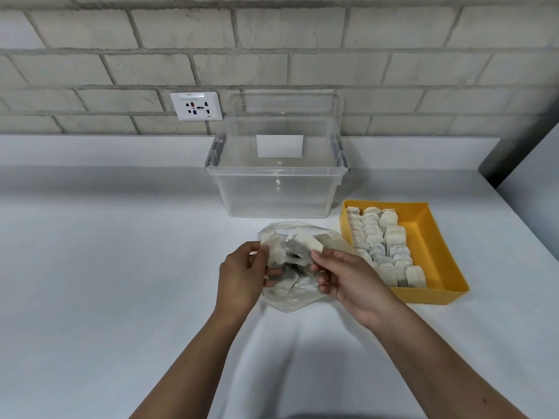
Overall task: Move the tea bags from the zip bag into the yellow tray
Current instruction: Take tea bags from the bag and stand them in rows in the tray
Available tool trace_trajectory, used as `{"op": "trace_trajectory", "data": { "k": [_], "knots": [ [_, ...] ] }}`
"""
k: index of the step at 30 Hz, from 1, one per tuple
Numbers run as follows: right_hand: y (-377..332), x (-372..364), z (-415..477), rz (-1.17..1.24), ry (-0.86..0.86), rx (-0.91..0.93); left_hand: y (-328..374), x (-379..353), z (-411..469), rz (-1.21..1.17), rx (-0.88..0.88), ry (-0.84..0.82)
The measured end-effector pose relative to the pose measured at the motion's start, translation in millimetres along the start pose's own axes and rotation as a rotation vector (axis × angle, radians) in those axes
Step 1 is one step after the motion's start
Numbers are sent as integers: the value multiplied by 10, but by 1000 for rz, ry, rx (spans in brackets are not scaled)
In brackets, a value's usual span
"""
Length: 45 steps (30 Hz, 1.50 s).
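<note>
Straight beyond my grip stands a wall [272, 40] of pale painted brick, with a white socket plate [196, 106] set low in it, up and left of the grip. A white counter [90, 237] spreads under the grip and back to the wall. A clear plastic tub [278, 192] stands just beyond the grip. Far right, a dark upright panel [520, 149] meets the counter. The light is soft and even.

White counter [106, 252] bears clear tub [275, 192], yellow tray [429, 295], zip bag [290, 299].
</note>
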State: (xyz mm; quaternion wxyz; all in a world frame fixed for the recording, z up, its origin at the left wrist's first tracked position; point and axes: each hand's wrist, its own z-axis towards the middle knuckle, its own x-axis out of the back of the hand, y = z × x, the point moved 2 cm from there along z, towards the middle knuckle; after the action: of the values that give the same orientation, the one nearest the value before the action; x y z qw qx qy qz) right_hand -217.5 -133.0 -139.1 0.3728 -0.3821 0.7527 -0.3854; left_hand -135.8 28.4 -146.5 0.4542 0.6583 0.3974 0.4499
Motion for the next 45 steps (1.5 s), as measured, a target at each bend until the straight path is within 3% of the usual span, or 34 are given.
{"op": "trace_trajectory", "data": {
  "k": [5, 11, 17, 23, 25, 28, 32, 36, 40, 43, 45],
  "knots": [
    [107, -112, -34, 148, -47, -167, 3, -194, -131, -182, 75, -73],
    [209, -173, -1, 171, 3, -168, 72, -223, -205, -319, 127, -106],
    [246, -236, -7, 99, -11, -117, 32, -135, -175, -165, 27, 0],
    [45, 55, 136, -317, 172, 150, 95, 1, -119, 55, -208, 30],
    [-13, 118, 197, -479, 159, 190, 72, 7, -93, 82, -206, -22],
    [-54, 150, 331, -946, 192, 317, 16, -14, -11, 208, -204, -77],
    [-20, 75, 518, -1368, 242, 360, -7, 9, 63, 95, -103, -63],
    [-15, 14, 602, -1478, 270, 398, -19, 62, 73, 59, -73, -40],
    [-194, 39, 403, -1330, 274, 498, -50, 139, 93, 81, -72, -15],
    [-358, 73, 236, -1283, 121, 606, -78, 151, 132, 56, -46, -17],
    [-465, 75, 137, -1252, -24, 565, -92, 136, 162, 39, -47, -28]
  ]
}}
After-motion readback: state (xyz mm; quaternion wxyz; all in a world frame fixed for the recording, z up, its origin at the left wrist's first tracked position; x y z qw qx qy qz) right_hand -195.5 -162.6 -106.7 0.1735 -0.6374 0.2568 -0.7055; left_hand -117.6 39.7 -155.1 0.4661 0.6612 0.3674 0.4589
